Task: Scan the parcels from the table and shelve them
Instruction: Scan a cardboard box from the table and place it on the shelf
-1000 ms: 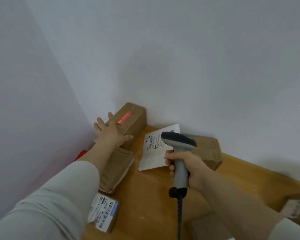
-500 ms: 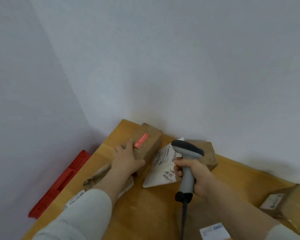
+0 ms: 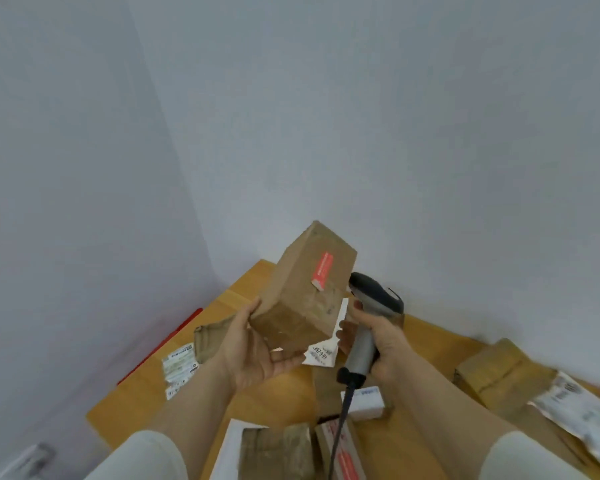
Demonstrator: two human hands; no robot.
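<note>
The fingers [image 3: 286, 360] of the left hand [image 3: 253, 355] are curled up under a brown cardboard box [image 3: 305, 299], with the thumb pressed to its left face. The box is cradled clear above the far corner of the pale wooden bench [image 3: 246, 289] and tilted so its long axis leans away. The fingers [image 3: 343, 336] of the right hand [image 3: 387, 344] are wrapped tight round the handle of a grey handheld barcode scanner [image 3: 371, 306] with a black cap. Its black cable [image 3: 340, 431] trails down toward the near edge. The scanner's head sits just beside the box's right face, and its nose seems to point off to the right, not at the box.

The step in hand looks to be finding the barcode. No shipping label shows on the faces turned this way. I judge the box should be rolled in the palm until a label comes up, then the scanner drawn back a little and aimed squarely at it. This close and side-on, it would likely not read.

A red sticker [image 3: 323, 271] runs along the upper face, its print too blurred to read. Behind the box, a white paper-faced parcel [image 3: 326, 349] shows upside-down digits that are not surely legible. Near the left edge lies a kraft padded envelope [image 3: 210, 341] with a white barcode label [image 3: 179, 367] beside it. Toward the right edge are a brown carton [image 3: 496, 375] and a white mailer bag [image 3: 582, 417]. The print on all of these is unreadable.
</note>
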